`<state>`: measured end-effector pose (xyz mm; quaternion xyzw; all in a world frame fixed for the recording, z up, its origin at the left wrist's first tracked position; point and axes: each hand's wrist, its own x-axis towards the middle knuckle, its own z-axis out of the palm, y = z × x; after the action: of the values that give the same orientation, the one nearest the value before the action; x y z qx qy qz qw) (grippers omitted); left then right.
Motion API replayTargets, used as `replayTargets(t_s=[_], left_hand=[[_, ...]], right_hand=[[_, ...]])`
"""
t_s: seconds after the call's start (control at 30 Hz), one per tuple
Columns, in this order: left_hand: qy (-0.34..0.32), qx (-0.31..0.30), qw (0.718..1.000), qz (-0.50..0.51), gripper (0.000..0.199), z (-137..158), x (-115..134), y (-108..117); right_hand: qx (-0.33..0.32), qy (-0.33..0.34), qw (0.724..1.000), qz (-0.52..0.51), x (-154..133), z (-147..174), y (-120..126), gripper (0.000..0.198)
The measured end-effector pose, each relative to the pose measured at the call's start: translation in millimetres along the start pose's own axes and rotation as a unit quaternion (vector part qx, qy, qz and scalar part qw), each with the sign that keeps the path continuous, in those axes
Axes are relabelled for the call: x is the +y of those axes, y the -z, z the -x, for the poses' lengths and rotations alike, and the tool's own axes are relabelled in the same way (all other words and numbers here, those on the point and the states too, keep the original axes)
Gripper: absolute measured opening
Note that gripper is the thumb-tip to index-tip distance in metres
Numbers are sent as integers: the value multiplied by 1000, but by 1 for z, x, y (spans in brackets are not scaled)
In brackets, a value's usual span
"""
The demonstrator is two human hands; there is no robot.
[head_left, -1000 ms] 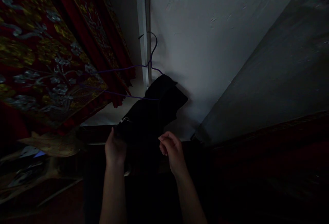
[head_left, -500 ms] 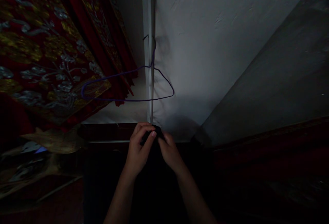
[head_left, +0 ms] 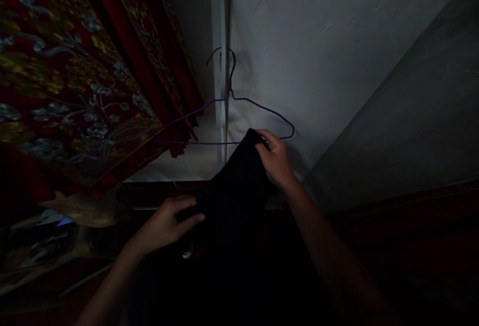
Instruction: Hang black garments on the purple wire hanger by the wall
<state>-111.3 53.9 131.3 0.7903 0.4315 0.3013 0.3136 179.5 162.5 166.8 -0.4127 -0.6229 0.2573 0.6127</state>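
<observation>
A piece of black cloth (head_left: 235, 181), perhaps a garment, is stretched between my two hands; the dark hides its shape. My right hand (head_left: 275, 156) grips its upper edge, thumb in front and fingers behind, right at the lower bar of a purple wire hanger (head_left: 262, 106). Lower and to the left, my left hand (head_left: 174, 221) is closed on the cloth's other side with thumb and fingers. The hanger hangs by its hook from a pale vertical strip, and part of its lower bar is covered by the cloth and my right hand.
Red cloth with gold and silver embroidery (head_left: 93, 67) hangs at the left, overlapping the hanger's left end. A pale vertical strip (head_left: 223, 27) runs down the white wall (head_left: 299, 42). Dim items, hard to make out, lie at lower left around a tan object (head_left: 86, 210).
My hands have moved apart, the right one up and right to the hanger, the left one down and left. The black cloth is now spread between them. The hanger has turned more face-on.
</observation>
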Motion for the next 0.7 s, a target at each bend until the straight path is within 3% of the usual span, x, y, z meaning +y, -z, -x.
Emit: replayTargets(t_s=[0.17,0.33,0.43,0.57,0.7], left_hand=[[5,38,996,-82,13,-6,9,36],[70,-19,985,-153,18,-17,-23,72],[44,-3,973,-225,26,-33,-26,94],[-52,69,960,-266,32,-63,6,111],[-133,99,955,-245,23,-91,43,101]], right_hand=[[-25,-70,997,31,28,-6,-18,28],[-52,-38,994,83,14,9,21,31],[-55,-30,990,126,-8,8,43,35],[-48,-56,989,131,-26,5,54,36],[-92,-50,989,105,-25,18,47,32]])
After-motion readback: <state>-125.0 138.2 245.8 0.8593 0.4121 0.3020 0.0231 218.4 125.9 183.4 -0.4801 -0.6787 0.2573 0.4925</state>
